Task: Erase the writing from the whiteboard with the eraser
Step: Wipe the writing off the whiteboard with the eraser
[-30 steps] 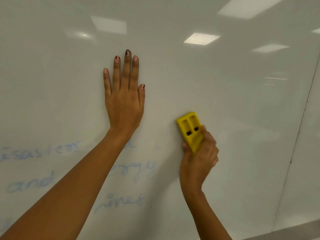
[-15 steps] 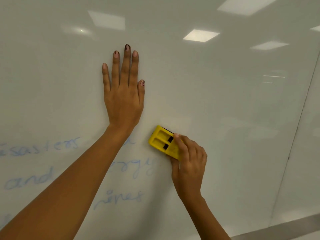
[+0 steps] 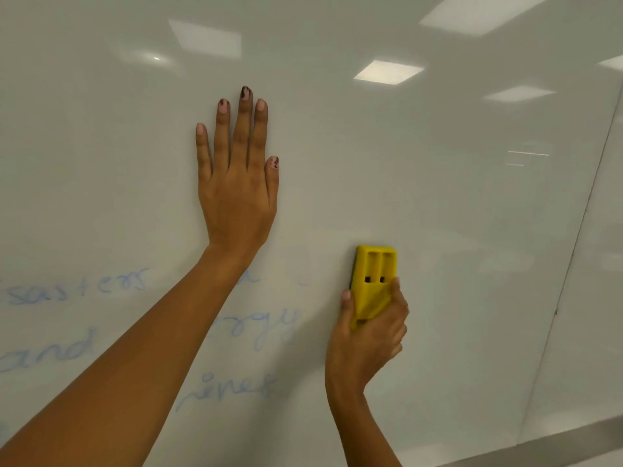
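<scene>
A glossy whiteboard (image 3: 455, 203) fills the view. Faint blue handwriting (image 3: 77, 288) runs across its lower left in several lines, partly hidden behind my left forearm. My left hand (image 3: 237, 183) lies flat on the board with straight fingers, above the writing. My right hand (image 3: 369, 332) grips a yellow plastic eraser (image 3: 372, 281), thumb on its left side and fingers over its lower half. The eraser stands upright against the board, to the right of the writing.
A thin seam (image 3: 573, 254) runs down the board's right side, with another panel beyond it. The board's lower edge (image 3: 556, 439) shows at the bottom right. Ceiling lights reflect in the upper surface.
My right hand swept the eraser left and tilted it, then carried it back to the right and upright. The left hand stayed flat on the board.
</scene>
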